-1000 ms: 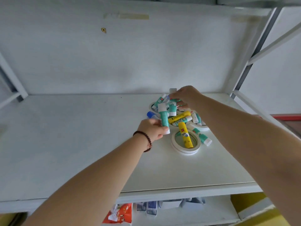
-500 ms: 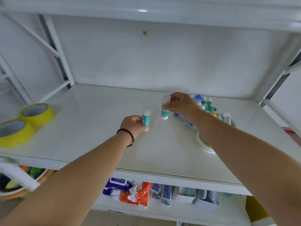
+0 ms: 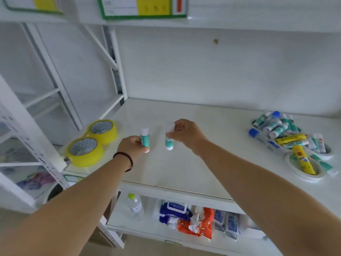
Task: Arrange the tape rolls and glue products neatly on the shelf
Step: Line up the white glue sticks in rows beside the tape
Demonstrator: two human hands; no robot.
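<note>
The step in hand looks like the placing of two glue sticks upright on the shelf [image 3: 184, 174], near its middle. The left hand [image 3: 133, 145] grips one green-and-white stick [image 3: 144, 137] round its lower half; the right hand [image 3: 186, 134] pinches the cap end of a second stick [image 3: 168, 140]. Both sticks stand roughly upright and well apart from each other. Whether their bases already touch the shelf I cannot tell; they seem at or just above it.

The next move, as I judge it, calls for setting both bases flat, bringing the two sticks side by side to start a row, then letting go without knocking them, since narrow upright sticks tip easily.

Most of the task remains. At the right end of the shelf lies a heap [image 3: 282, 130] of glue sticks, green, yellow and blue-capped, jumbled over and inside white tape rolls [image 3: 302, 169]; a yellow stick [image 3: 302, 159] lies across the nearest roll. At the left end two yellow tape rolls [image 3: 86, 150] lie flat, touching one another.

Nothing stands between the hands and the bare middle of the shelf. The heap is well apart to the right, so each further stick needs a reach across. Below, a lower shelf holds a bottle [image 3: 134, 206] and packets [image 3: 184, 217], out of the way.
</note>
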